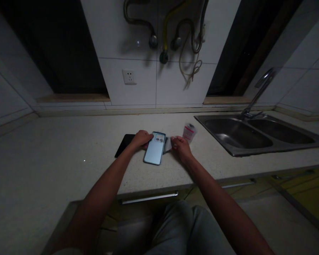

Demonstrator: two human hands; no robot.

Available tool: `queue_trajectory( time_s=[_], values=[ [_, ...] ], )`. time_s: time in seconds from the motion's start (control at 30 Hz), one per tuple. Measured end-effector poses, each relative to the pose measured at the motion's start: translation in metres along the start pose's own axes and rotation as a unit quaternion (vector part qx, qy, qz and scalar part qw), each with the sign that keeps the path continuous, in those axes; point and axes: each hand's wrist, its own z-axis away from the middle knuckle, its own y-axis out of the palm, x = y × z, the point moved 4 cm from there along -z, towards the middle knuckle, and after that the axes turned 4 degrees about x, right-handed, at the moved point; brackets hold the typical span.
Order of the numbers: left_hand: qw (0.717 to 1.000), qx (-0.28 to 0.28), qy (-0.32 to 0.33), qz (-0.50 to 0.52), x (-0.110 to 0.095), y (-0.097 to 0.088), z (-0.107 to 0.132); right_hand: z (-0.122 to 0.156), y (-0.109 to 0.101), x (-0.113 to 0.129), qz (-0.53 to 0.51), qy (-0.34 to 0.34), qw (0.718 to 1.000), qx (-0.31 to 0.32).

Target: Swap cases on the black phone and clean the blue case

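Note:
A light blue smartphone (154,150) with a dark rim leans slightly over the counter, its camera side facing me. My left hand (141,139) is closed at its upper left edge, thumb against the side. Beneath that wrist lies a flat black device (124,143), partly covered. My right hand (181,147) pinches a thin, pale grey piece (168,143) just right of the phone; I cannot make out what it is. Behind the right hand is a clear plastic packet (189,131) with pink print, somewhat blurred.
A pale speckled countertop (69,148) spans the view. To the right sits a double steel sink (236,136) with a curved faucet (257,94). On the tiled wall are a power socket (129,77) and hanging hoses (164,28). Drawer handles (150,197) line the counter's front.

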Motion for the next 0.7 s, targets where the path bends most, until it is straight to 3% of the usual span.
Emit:
queue_trajectory(
  time_s=[0.2,0.4,0.53,0.7],
  values=[
    [0.982,0.096,-0.021,0.159,0.0,0.024,0.006,-0.003,0.003,-0.003,-0.006,0.012,1.0,0.008],
    [0.919,0.104,-0.064,0.375,-0.002,0.051,0.01,0.0,0.007,0.002,-0.041,0.006,0.999,0.028],
    [0.887,0.113,-0.079,0.441,-0.014,0.065,0.024,0.002,0.01,0.007,-0.084,0.005,0.995,0.059],
    [0.835,0.206,-0.109,0.499,-0.018,0.077,0.038,0.003,0.011,0.008,-0.098,0.036,0.991,0.08]
  ],
)
